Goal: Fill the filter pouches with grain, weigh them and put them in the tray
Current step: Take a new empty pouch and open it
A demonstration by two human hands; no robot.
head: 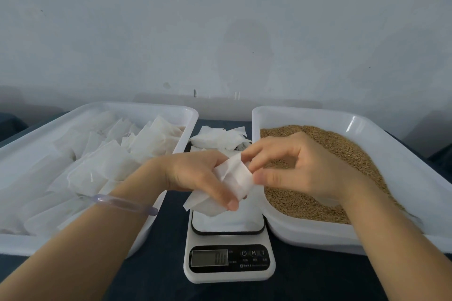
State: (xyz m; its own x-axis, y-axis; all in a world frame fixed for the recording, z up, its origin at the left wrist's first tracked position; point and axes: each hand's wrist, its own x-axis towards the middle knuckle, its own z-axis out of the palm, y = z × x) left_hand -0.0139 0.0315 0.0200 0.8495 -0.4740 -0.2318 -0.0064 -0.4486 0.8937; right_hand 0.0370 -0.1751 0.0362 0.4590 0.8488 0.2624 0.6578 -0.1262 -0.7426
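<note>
Filter pouch is up in front of me, held above the scale and not touching it. My left hand is curled round its lower end, thumb clamped across, while my right hand pinches the top edge between thumb and fingertips. A stack of flat pouches lies just behind the scale. Grain is heaped in the right tray and filled pouches are piled in the left tray, all on dark cloth.
</note>
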